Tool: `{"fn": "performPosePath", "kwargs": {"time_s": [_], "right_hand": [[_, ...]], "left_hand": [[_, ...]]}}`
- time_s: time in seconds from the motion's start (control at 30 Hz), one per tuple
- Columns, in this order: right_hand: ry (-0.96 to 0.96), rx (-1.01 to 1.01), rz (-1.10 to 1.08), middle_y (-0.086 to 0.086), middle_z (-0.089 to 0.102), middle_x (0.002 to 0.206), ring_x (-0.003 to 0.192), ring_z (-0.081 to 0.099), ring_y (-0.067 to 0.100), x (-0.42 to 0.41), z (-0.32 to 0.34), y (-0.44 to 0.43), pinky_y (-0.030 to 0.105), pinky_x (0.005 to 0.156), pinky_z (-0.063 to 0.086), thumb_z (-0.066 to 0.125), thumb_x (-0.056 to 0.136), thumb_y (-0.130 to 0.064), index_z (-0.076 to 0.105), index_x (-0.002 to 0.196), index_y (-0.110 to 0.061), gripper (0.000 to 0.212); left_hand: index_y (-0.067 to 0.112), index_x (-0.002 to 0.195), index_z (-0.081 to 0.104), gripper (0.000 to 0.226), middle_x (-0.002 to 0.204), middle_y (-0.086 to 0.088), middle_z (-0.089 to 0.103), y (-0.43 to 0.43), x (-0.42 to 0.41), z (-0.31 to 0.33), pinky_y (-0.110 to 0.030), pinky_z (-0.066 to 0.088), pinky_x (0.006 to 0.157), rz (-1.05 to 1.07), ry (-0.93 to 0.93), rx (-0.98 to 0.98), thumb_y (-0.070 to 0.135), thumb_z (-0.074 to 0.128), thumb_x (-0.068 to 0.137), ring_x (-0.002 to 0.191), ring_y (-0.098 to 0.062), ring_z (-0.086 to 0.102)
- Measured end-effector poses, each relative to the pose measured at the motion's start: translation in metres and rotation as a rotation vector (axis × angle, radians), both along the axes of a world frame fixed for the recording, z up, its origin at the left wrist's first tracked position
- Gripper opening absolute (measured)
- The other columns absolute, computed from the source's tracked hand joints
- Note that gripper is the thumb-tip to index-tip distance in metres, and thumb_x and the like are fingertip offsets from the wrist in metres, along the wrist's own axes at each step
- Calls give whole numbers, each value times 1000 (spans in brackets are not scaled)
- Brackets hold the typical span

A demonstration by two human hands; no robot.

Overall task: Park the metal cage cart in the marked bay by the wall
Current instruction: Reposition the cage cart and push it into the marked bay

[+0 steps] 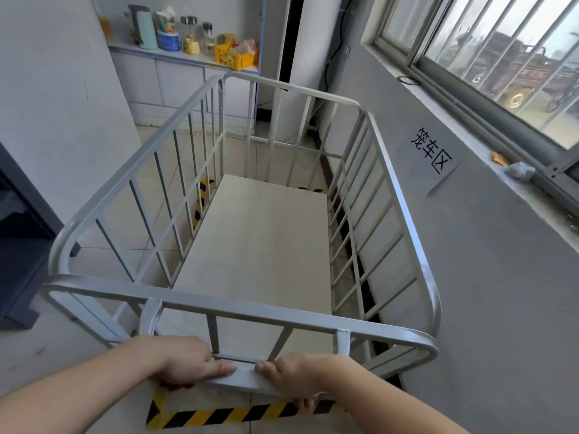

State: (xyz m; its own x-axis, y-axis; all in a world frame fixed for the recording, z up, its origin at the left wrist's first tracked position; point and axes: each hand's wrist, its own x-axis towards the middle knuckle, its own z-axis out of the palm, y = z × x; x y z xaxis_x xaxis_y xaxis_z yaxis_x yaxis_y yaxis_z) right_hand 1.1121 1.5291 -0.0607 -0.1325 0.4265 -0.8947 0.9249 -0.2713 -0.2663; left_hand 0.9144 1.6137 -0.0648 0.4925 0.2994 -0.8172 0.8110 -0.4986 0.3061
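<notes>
The metal cage cart is grey, with barred sides and a pale flat deck, and it fills the middle of the view. It stands lengthwise along the grey wall on the right. Yellow-and-black floor tape marks the bay; strips show under the near end, at the left side and at the far end of the cart. My left hand and my right hand both grip the low push handle at the cart's near end, thumbs almost meeting.
A paper sign with characters hangs on the right wall below a barred window. A counter with a kettle, jars and a yellow crate stands at the back. Dark furniture sits at the left.
</notes>
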Motion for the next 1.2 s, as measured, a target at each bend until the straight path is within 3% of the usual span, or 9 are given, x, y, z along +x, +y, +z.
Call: {"fn": "performPosePath", "kwargs": {"time_s": [0.1, 0.2, 0.3, 0.4, 0.57, 0.73, 0.9, 1.03, 1.2], "right_hand": [[24, 12, 95, 23, 60, 95, 76, 57, 30, 34, 3, -4, 47, 84, 54, 18, 101, -50, 32, 143, -23, 51], [40, 18, 105, 23, 59, 94, 77, 57, 30, 70, 8, -9, 46, 85, 53, 17, 101, -51, 28, 145, -25, 52], [11, 72, 180, 18, 58, 89, 76, 58, 30, 104, 14, -13, 47, 87, 54, 18, 104, -43, 27, 146, -22, 48], [-9, 93, 233, 11, 55, 80, 74, 57, 28, 134, 17, -13, 46, 86, 54, 19, 105, -38, 28, 146, -20, 45], [-47, 96, 268, 16, 59, 90, 76, 59, 27, 177, 17, -12, 44, 87, 54, 18, 104, -41, 28, 145, -21, 47], [-46, 74, 255, 23, 66, 95, 84, 66, 35, 208, 9, -13, 47, 91, 52, 14, 102, -49, 32, 144, -25, 52], [0, 43, 231, 18, 62, 86, 76, 60, 29, 219, 0, -12, 46, 92, 51, 12, 97, -59, 33, 143, -26, 60], [28, 30, 274, 21, 62, 91, 78, 60, 30, 219, -2, -12, 45, 90, 53, 13, 100, -54, 20, 148, -34, 52], [34, 37, 257, 23, 63, 91, 78, 60, 31, 218, -4, -11, 44, 87, 53, 12, 100, -53, 22, 148, -30, 54]], "left_hand": [[19, 68, 51, 69, 72, 2, 54, -9, 30, -4, -27, 41, 64, 59, -1, -23, 81, 23, 80, 62, -12, 50], [19, 68, 53, 69, 69, 3, 53, -16, 63, -7, -27, 41, 65, 77, -14, 7, 80, 23, 82, 61, -11, 50], [16, 83, 61, 80, 71, 2, 55, -24, 96, -7, -31, 44, 69, 87, -34, 37, 84, 20, 77, 65, -16, 53], [16, 76, 53, 68, 67, 2, 50, -32, 129, -1, -30, 41, 66, 105, -51, 51, 75, 21, 86, 60, -12, 48], [1, 107, 63, 82, 66, 3, 47, -40, 174, 6, -24, 37, 58, 147, -44, 45, 70, 21, 90, 58, -10, 45], [14, 84, 57, 74, 72, -2, 58, -45, 198, -9, -28, 43, 62, 178, -39, 22, 79, 23, 83, 58, -14, 52], [13, 80, 63, 83, 71, -5, 61, -47, 204, -19, -28, 47, 65, 168, -37, 12, 83, 19, 79, 58, -17, 55], [15, 73, 59, 78, 66, -2, 59, -49, 203, -19, -29, 48, 68, 179, -43, 8, 82, 20, 80, 51, -12, 52], [16, 73, 58, 76, 62, 1, 57, -50, 202, -17, -27, 46, 64, 225, -34, 16, 83, 22, 79, 50, -11, 51]]}}
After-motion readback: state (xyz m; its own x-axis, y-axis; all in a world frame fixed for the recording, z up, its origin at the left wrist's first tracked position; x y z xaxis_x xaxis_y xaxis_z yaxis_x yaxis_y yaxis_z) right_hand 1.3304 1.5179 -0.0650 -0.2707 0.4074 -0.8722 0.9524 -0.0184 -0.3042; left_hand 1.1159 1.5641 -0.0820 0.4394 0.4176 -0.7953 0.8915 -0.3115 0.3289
